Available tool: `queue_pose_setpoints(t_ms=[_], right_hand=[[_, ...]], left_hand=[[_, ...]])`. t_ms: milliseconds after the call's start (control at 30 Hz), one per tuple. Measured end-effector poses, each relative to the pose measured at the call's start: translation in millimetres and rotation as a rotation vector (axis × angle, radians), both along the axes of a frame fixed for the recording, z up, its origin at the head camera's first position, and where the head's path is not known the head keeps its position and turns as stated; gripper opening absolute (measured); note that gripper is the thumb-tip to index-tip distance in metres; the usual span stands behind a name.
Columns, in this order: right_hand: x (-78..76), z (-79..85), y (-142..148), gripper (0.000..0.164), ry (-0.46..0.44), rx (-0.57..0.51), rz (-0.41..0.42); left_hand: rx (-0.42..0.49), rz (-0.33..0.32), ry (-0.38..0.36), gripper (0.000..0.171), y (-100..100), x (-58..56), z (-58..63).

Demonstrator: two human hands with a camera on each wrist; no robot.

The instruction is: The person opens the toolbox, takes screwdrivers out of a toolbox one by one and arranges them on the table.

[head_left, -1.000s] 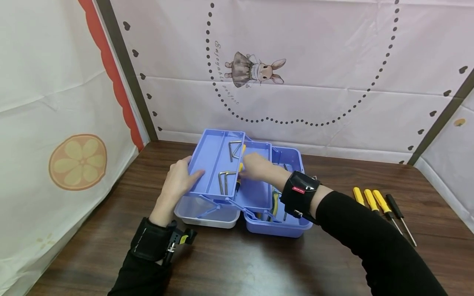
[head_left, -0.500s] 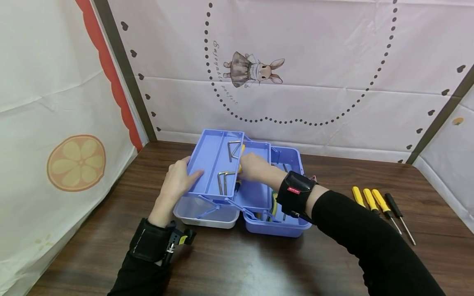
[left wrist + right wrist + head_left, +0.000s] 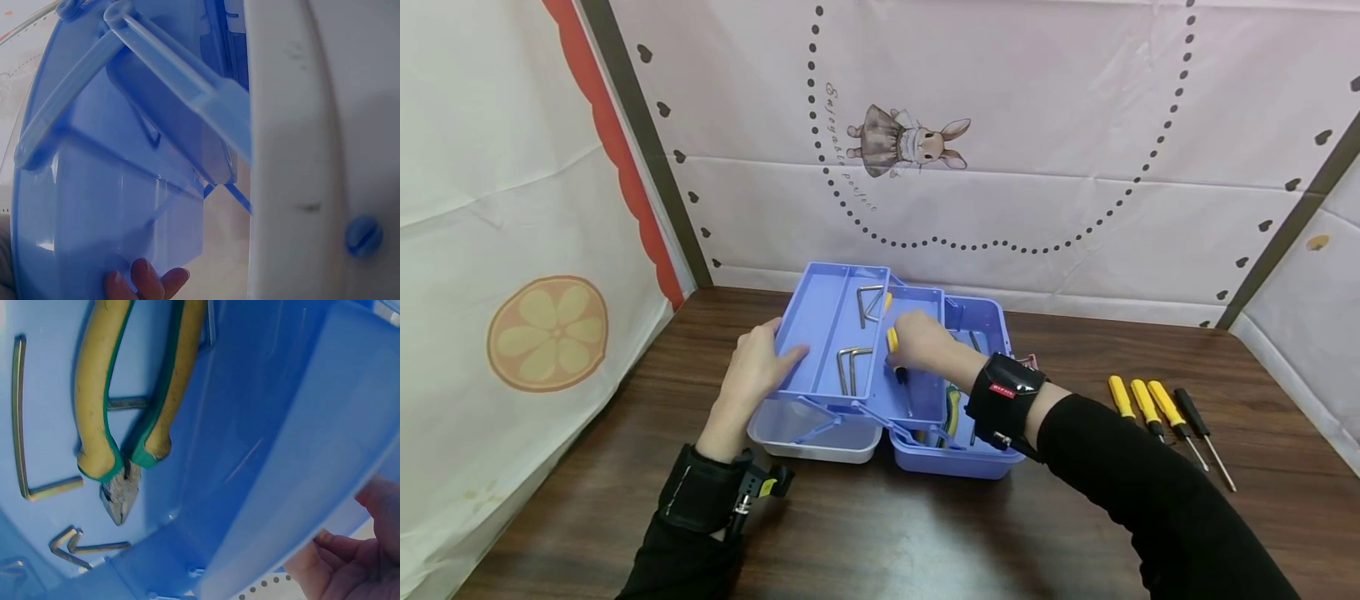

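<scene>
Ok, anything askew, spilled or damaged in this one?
Nothing looks spilled or damaged. One oddity: the rabbit print on the backdrop lies sideways, head to the right. The hex keys in the upper tray just lie loose.

Black long sleeves, both arms: left sleeve [image 3: 681, 560] plain, right sleeve [image 3: 1150, 483] wrinkled. Wide black left wristband [image 3: 700, 492], pale stitch line along it. Dark mount [image 3: 781, 482] on its inner side, yellow patch [image 3: 767, 487], shiny metal rod [image 3: 742, 506]. Right wristband [image 3: 1011, 408] also black, red tag [image 3: 1002, 390] with white lettering, too small to read; small metal bits [image 3: 1002, 439] at lower edge.
</scene>
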State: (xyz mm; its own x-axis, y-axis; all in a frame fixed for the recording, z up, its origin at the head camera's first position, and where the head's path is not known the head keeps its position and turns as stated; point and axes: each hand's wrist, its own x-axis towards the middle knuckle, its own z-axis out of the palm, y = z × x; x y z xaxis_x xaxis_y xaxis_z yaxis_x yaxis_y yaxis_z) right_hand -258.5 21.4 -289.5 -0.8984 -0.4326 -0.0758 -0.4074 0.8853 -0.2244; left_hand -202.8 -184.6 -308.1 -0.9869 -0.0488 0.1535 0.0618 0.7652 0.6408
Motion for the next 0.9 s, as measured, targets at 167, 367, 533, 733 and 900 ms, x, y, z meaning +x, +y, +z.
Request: queue_pose_setpoints(t_ms=[167, 367, 533, 733, 900], right_hand=[[1.3, -3.0, 0.8, 0.018, -0.035, -0.033, -0.035], [1.1, 0.7, 2.4, 0.017, -0.127, -0.096, -0.094], [-1.7, 12.7, 10.1, 0.017, -0.131, -0.133, -0.121], [-5.8, 35.2, 30.9, 0.018, -0.129, -0.188, -0.179], [-11.5, 53.9, 62.8, 0.018, -0.125, -0.235, -0.202]], left_hand=[[0.004, 0.001, -0.003, 0.055, 0.3, 0.7, 0.4], [-0.001, -0.001, 0.0, 0.055, 0.6, 0.5, 0.6], [-0.003, -0.004, 0.008, 0.055, 0.3, -0.4, 0.5], [-0.004, -0.006, 0.015, 0.055, 0.5, -0.7, 0.9], [-0.001, -0.003, 0.011, 0.055, 1.0, -0.2, 2.0]])
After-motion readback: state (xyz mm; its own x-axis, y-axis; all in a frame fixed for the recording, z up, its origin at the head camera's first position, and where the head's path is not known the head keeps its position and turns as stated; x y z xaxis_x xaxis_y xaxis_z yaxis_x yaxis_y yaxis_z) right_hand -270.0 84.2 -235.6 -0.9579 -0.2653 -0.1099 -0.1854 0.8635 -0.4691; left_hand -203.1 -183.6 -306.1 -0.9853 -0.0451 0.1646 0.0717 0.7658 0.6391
